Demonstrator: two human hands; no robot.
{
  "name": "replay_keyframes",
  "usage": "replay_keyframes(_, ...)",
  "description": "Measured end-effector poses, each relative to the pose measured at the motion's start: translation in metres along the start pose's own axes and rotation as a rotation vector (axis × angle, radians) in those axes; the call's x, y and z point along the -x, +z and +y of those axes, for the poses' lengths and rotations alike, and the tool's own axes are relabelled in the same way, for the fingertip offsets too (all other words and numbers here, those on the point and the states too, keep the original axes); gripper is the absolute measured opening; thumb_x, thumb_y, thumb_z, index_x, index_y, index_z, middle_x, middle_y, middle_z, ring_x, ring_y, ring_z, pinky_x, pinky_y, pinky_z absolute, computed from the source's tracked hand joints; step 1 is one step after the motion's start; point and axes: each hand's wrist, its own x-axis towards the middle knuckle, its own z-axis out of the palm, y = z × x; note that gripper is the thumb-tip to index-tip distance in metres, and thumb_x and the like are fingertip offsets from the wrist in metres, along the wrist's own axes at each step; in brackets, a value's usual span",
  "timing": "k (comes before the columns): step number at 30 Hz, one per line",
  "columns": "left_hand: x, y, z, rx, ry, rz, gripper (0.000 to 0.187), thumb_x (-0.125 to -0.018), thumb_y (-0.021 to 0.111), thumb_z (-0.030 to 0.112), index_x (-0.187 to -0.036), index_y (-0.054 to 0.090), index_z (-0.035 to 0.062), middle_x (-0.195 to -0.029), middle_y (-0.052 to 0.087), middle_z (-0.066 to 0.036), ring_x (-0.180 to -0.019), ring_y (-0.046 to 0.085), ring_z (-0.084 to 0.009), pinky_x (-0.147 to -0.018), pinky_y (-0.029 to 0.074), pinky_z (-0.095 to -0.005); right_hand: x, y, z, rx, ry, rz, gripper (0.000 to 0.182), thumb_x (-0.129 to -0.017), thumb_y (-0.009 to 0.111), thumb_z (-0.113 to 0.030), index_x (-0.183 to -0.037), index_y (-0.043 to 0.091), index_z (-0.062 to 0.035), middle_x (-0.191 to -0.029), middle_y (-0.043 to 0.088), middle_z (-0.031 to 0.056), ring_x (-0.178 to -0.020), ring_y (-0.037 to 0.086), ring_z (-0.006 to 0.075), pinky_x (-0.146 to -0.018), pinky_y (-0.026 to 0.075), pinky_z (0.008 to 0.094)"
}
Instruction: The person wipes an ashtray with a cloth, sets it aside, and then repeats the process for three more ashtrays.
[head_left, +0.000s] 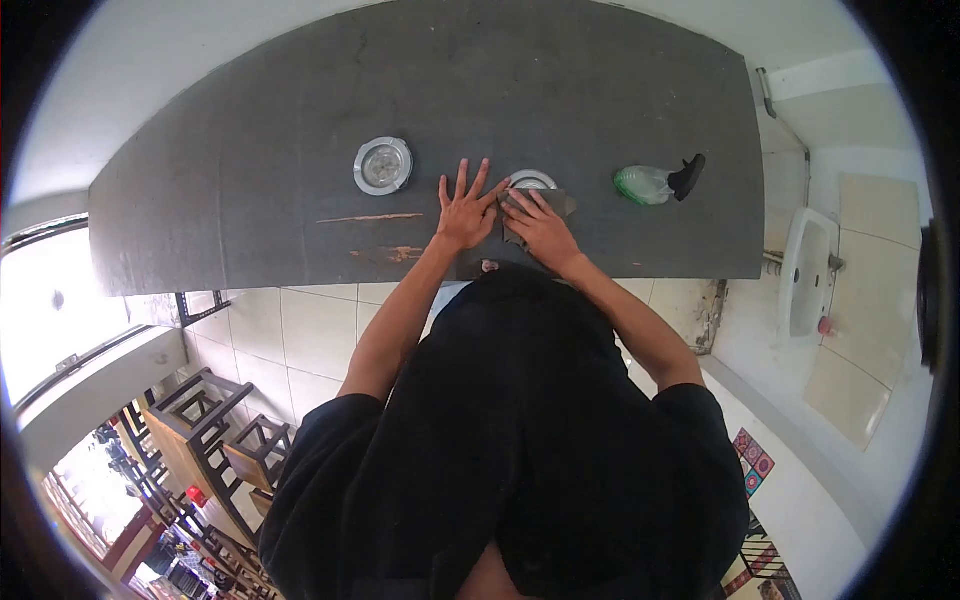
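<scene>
My left hand (464,216) lies open on the dark grey tabletop (560,80), palm down with the fingers spread and nothing held. Close beside it, my right hand (543,232) presses down with a dark grey cloth (514,236) under its fingers. Just beyond the cloth is a round silvery dish (532,180), its near part covered by cloth and fingers. To the left sits a round metal ashtray (383,166). A clear spray bottle (645,185) with a green base and a black spray head lies on its side to the right.
Pale scratches (370,217) mark the tabletop near its front edge. A white washbasin (808,272) is on the right. Wooden stools (255,452) and a table stand behind me at the lower left. White walls border the table's far side.
</scene>
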Motion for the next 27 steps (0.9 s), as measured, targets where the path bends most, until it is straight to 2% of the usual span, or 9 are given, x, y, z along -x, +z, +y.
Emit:
replay_keyframes(6, -0.003, 0.006, -0.001, -0.017, -0.006, 0.026, 0.063, -0.103, 0.051, 0.038, -0.166, 0.043, 0.0454, -0.184, 0.013, -0.004, -0.168, 0.003, -0.0414, -0.126, 0.004, -0.0764, 0.02, -0.027, 0.001, -0.158, -0.012, -0.113, 0.043, -0.088, 0.069, -0.003, -0.13, 0.074, -0.0079, -0.154, 0.063, 0.0034, -0.159, 0.04, 0.0253, -0.132, 0.032, 0.0483)
replay_keyframes(8, -0.003, 0.003, 0.001, 0.012, -0.015, 0.018, 0.061, -0.105, 0.051, 0.042, -0.165, 0.044, 0.0453, -0.184, 0.013, -0.005, -0.168, 0.003, -0.042, -0.126, 0.004, -0.0767, 0.036, -0.035, 0.006, -0.401, 0.072, -0.161, 0.057, -0.079, 0.072, 0.007, -0.133, 0.073, -0.0123, -0.154, 0.063, 0.0049, -0.158, 0.041, 0.0252, -0.131, 0.036, 0.0463)
replay_keyframes(12, -0.002, -0.001, 0.005, -0.001, -0.019, 0.022, 0.064, -0.103, 0.058, 0.047, -0.165, 0.045, 0.0425, -0.183, 0.013, -0.009, -0.168, 0.003, -0.0434, -0.126, 0.004, -0.0756, 0.07, -0.048, 0.022, -0.575, 0.308, -0.215, 0.063, -0.076, 0.071, 0.011, -0.134, 0.073, -0.0141, -0.149, 0.068, 0.0084, -0.153, 0.049, 0.0278, -0.126, 0.043, 0.0441)
replay_keyframes(14, -0.002, -0.005, 0.005, 0.06, 0.006, -0.003, 0.074, -0.097, 0.068, 0.051, -0.166, 0.045, 0.0379, -0.183, 0.013, -0.014, -0.168, 0.004, -0.0449, -0.126, 0.006, -0.0752, 0.082, -0.04, 0.04, -0.792, 0.475, 0.042, 0.065, -0.078, 0.066, 0.013, -0.137, 0.072, -0.0129, -0.142, 0.072, 0.0121, -0.143, 0.059, 0.0341, -0.119, 0.049, 0.0428)
replay_keyframes(15, -0.003, -0.005, 0.005, 0.059, 0.008, -0.002, 0.074, -0.097, 0.068, 0.051, -0.166, 0.045, 0.0379, -0.183, 0.013, -0.014, -0.168, 0.004, -0.0449, -0.126, 0.006, -0.0752, 0.079, -0.043, 0.044, -0.791, 0.475, 0.044, 0.065, -0.078, 0.066, 0.013, -0.137, 0.072, -0.0129, -0.142, 0.072, 0.0121, -0.143, 0.059, 0.0341, -0.119, 0.049, 0.0428)
replay_keyframes(17, -0.004, -0.005, 0.005, 0.288, 0.069, 0.099, 0.081, -0.092, 0.074, 0.052, -0.166, 0.046, 0.0338, -0.182, 0.014, -0.018, -0.167, 0.005, -0.046, -0.125, 0.008, -0.0752, 0.068, -0.058, 0.05, -0.682, 0.74, 0.304, 0.065, -0.08, 0.061, 0.012, -0.139, 0.071, -0.0109, -0.137, 0.074, 0.0154, -0.132, 0.066, 0.0396, -0.112, 0.053, 0.0427)
replay_keyframes(20, -0.004, -0.001, 0.007, 0.172, 0.09, 0.116, 0.084, -0.09, 0.075, 0.056, -0.166, 0.046, 0.0336, -0.182, 0.014, -0.019, -0.167, 0.006, -0.046, -0.125, 0.009, -0.0756, 0.039, -0.068, 0.049, -0.668, 0.711, 0.414, 0.061, -0.084, 0.058, 0.011, -0.14, 0.07, -0.0084, -0.14, 0.072, 0.0168, -0.135, 0.067, 0.0346, -0.11, 0.053, 0.0375)
replay_keyframes(24, -0.001, 0.001, 0.014, 0.05, 0.033, 0.092, 0.088, -0.088, 0.077, 0.062, -0.166, 0.046, 0.0351, -0.182, 0.016, -0.016, -0.167, 0.007, -0.0457, -0.125, 0.009, -0.0752, 0.019, -0.03, 0.047, -0.655, 0.601, 0.349, 0.066, -0.083, 0.06, 0.006, -0.146, 0.067, -0.0131, -0.146, 0.068, 0.0159, -0.135, 0.065, 0.0376, -0.111, 0.054, 0.0427)
replay_keyframes(27, -0.002, -0.004, 0.017, -0.029, -0.041, 0.041, 0.093, -0.084, 0.077, 0.069, -0.165, 0.046, 0.0388, -0.182, 0.018, -0.011, -0.167, 0.007, -0.0457, -0.124, 0.01, -0.0763, 0.022, -0.009, 0.038, -0.317, 0.498, 0.187, 0.069, -0.085, 0.066, 0.0, -0.153, 0.06, -0.0114, -0.157, 0.06, 0.0151, -0.141, 0.06, 0.0332, -0.112, 0.054, 0.0453)
